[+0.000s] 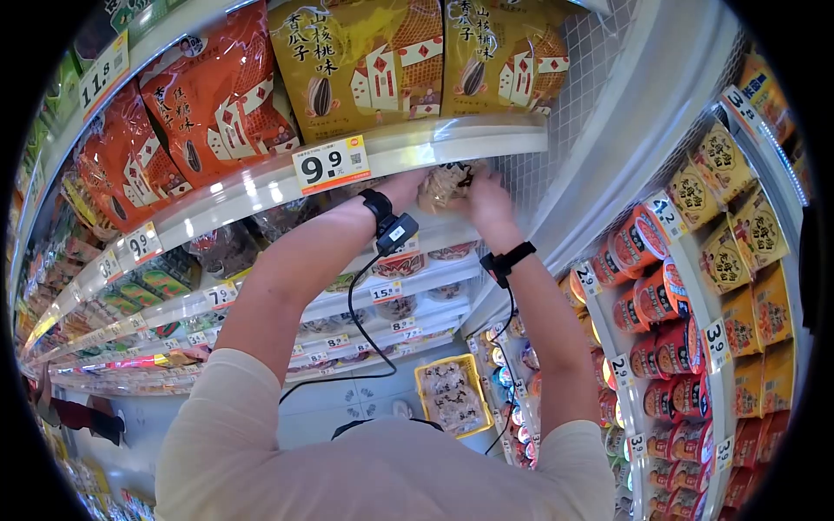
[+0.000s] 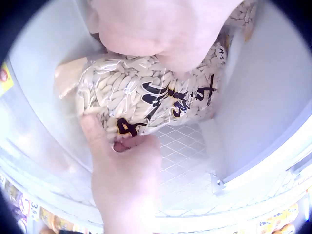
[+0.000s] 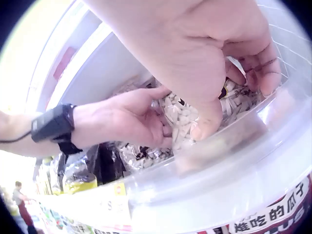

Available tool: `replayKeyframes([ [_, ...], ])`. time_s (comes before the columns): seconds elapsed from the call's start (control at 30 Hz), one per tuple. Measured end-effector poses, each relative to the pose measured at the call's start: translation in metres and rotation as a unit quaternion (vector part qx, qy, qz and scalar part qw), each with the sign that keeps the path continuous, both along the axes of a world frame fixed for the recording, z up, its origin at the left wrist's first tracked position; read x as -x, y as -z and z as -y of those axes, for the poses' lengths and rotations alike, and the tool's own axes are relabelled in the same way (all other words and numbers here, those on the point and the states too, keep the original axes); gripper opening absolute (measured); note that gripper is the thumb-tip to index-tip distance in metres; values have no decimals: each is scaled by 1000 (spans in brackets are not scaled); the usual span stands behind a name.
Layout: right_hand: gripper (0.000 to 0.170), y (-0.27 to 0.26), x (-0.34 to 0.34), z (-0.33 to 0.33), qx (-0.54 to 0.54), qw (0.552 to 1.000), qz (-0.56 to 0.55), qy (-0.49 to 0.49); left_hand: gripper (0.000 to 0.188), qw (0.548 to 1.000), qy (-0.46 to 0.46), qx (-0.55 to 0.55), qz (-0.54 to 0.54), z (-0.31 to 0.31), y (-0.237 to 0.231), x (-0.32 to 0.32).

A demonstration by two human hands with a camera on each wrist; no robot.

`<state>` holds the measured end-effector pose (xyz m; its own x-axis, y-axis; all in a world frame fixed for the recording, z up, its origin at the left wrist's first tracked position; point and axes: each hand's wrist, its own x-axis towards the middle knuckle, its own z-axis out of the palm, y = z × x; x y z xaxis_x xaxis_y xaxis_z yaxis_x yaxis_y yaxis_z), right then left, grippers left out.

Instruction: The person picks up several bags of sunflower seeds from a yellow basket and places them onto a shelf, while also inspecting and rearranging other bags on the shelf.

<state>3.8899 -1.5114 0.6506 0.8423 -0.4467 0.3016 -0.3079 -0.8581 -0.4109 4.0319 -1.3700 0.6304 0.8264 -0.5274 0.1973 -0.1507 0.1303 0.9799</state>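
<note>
A clear plastic bag of pale seeds [image 2: 112, 85] with black lettering lies between both hands on a shelf below the 9.9 price tag. My left hand [image 1: 408, 185] grips one end of it; in the right wrist view that left hand [image 3: 124, 119] has its thumb on top and its fingers curled against the bag. From the other side my right hand [image 1: 491, 204] holds the bag, and in the left wrist view the right hand's [image 2: 124, 170] thumb and fingers pinch its lower corner. Another seed bag [image 3: 139, 158] lies below the left hand.
A clear shelf lip [image 3: 214, 195] runs in front of the bag. Wire mesh [image 2: 180, 151] closes the shelf's side. A yellow basket [image 1: 420, 391] with similar bags stands on the floor. Cup noodles [image 1: 638, 239] fill the right shelves, and another person [image 1: 87, 415] stands at far left.
</note>
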Motion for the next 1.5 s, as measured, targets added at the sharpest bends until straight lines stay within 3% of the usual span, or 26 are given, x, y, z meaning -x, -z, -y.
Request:
replayKeyframes([
  [0.1, 82, 13, -23, 9, 10, 1000, 9, -6, 36, 999, 30, -24, 26, 26, 61, -61],
  [0.13, 84, 17, -29, 12, 7, 1000, 19, -8, 37, 994, 49, -59, 76, 37, 103, -100],
  [0.2, 85, 19, -39, 16, 16, 999, 40, -10, 37, 976, 54, -124, 168, 32, 100, -105],
  [0.23, 85, 20, -43, 17, 26, 998, 51, -11, 34, 965, 40, -156, 208, 12, 57, -72],
  [0.37, 90, 31, -53, 22, 27, 999, 39, -5, 34, 911, 0, -237, 338, -5, 30, -50],
  [0.5, 118, 18, -43, 7, -8, 999, -35, 5, 38, 862, 8, -360, 357, -18, -20, -10],
  [0.6, 107, 17, -46, 1, 22, 999, 18, -43, 32, 879, -19, -312, 360, -17, -26, 3],
  [0.67, 105, 31, -59, 7, 39, 998, 35, -43, 30, 838, -23, -386, 385, -3, -1, -20],
  [0.73, 102, 31, -73, 8, 47, 998, 14, -32, 30, 815, -26, -429, 388, -4, -15, -11],
  [0.8, 97, 21, -83, 5, 45, 998, -48, -12, 33, 861, -16, -382, 336, -12, -37, 3],
  [0.87, 100, 12, -76, -1, 40, 997, -71, -8, 36, 961, 18, -222, 164, -9, -43, 17],
  [0.9, 104, 14, -78, 2, 40, 996, -79, -2, 37, 996, 48, -76, 10, 2, -43, 26],
  [0.93, 108, 20, -76, 5, 41, 995, -89, 3, 37, 984, 74, 73, -147, 9, -40, 34],
  [0.97, 108, 30, -74, 9, 35, 998, -54, 6, 42, 999, -23, 6, -22, 11, -28, 33],
  [1.07, 110, 56, -82, 17, 37, 999, 27, -5, 44, 993, 105, -40, -38, -21, -35, 41],
  [1.13, 113, 66, -78, 22, 72, 996, 35, -27, 47, 954, 95, -239, 152, -56, -30, 30],
  [1.2, 116, 39, -64, 7, 53, 998, 16, -6, 48, 833, 0, -411, 371, -86, -34, 34],
  [1.3, 116, 31, -69, 5, 79, 997, -11, 22, 52, 807, -52, -483, 337, -111, -46, 29],
  [1.4, 113, 29, -73, -2, 93, 994, -23, 56, 52, 714, -141, -476, 493, -118, -13, 0],
  [1.5, 110, 30, -76, -1, 87, 994, -24, 69, 56, 729, -77, -547, 405, -106, -20, -12],
])
